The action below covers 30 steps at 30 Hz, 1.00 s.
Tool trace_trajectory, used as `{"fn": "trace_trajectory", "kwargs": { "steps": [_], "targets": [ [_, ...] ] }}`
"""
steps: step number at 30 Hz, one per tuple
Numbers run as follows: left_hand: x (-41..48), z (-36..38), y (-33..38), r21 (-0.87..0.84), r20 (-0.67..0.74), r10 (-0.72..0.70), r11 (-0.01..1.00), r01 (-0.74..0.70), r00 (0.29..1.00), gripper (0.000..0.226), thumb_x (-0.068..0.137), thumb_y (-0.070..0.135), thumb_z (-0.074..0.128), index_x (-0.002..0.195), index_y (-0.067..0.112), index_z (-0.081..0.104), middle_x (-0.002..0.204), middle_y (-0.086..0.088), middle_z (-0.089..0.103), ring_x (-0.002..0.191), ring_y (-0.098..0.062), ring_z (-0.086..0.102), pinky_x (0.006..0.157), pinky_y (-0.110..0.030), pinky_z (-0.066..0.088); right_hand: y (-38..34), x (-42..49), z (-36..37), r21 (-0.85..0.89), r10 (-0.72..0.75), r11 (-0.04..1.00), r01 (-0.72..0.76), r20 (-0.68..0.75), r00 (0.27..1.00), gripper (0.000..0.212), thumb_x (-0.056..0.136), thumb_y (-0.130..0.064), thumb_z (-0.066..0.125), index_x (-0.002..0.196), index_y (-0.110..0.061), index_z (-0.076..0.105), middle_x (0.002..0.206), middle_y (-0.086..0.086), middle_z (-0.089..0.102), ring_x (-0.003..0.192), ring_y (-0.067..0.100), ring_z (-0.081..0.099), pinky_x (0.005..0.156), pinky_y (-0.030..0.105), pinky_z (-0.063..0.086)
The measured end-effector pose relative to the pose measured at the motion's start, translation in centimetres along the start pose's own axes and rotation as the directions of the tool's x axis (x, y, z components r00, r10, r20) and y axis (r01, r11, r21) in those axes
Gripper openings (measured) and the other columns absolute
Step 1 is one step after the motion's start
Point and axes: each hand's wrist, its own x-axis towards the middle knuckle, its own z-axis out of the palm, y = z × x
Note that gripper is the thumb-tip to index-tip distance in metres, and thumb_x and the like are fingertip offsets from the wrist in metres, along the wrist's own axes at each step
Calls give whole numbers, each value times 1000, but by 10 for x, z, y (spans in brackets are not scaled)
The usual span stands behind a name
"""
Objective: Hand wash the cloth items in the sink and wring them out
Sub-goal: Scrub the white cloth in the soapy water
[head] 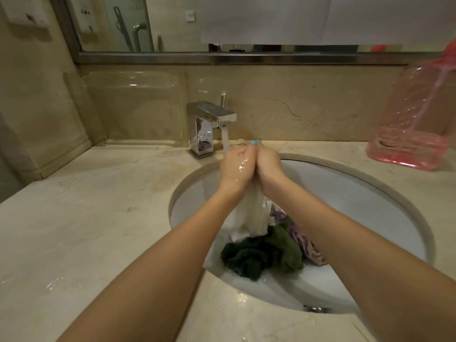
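My left hand (235, 169) and right hand (267, 166) were pressed side by side in the middle of the frame. Both were closed round the top of a wet, cream-white cloth (251, 215), just beside the stream of water (225, 139) that ran from the square chrome faucet (212, 119) above them. The back of my left hand was glistening wet. A small teal patch (256, 143) showed at the top of my hands; I could not tell what it was.

The white cloth hung down from my grip between my wrists, its lower end resting on the pile in the round white sink (370, 183). That pile lay low in the bowl, below centre: a crumpled dark green cloth (249, 257), an olive green cloth (283, 245) touching it on the right, and a purple patterned cloth (306, 245) behind them, partly hidden by my right forearm.

The beige marble bench (98, 218) surrounded the sink, with wet spots at its lower left. A pink see-through plastic bottle (414, 124) stood at the right edge, and a clear plastic tray (138, 107) leaned against the wall at upper left, under the framed mirror (172, 21).
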Motion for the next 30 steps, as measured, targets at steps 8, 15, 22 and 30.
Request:
{"fn": "trace_trajectory", "kwargs": {
  "steps": [8, 15, 22, 30],
  "targets": [
    [15, -22, -3, 145, -60, -58, 987, 66, 997, 30, 99, 18, 46, 74, 8, 60, 75, -11, 59, 75, -25, 51, 59, -30, 30, -1, -3, 5, -340, -199, 916, 215, 84, 976, 45, 101, -18, 40, 56, -14, 43, 66, 11, 54, 72, 23, 44, 62, 30, 27],
    [19, -40, -12, 70, -154, 48, 997, -38, 987, 42, 102, 29, 45, 63, 16, 36, 61, 3, 33, 57, -10, 30, 53, -23, 26, 14, 3, -38, -425, 112, 905, 27, 298, 948, 65, 96, -63, 34, 128, -12, 58, 120, 5, 62, 104, 23, 57, 87, 32, 44],
    [30, -51, -23, 126, 0, -139, 982, 138, 990, 19, 100, 25, 49, 89, 10, 54, 79, -3, 55, 70, -15, 51, 61, -18, 43, -3, 6, -44, 178, 3, 981, -72, 360, 933, 10, 95, -4, 49, 98, -3, 58, 75, 9, 54, 62, 18, 54, 53, 24, 42],
    [23, -51, -19, -119, 163, -157, 977, 177, 974, 12, 96, 26, 58, 93, 18, 66, 90, -2, 70, 86, -18, 66, 72, -23, 51, -7, 9, -30, 56, -65, 997, 55, 207, 976, 42, 75, -13, 68, 116, -14, 63, 120, 18, 62, 103, 29, 63, 90, 43, 52]
  ]
}}
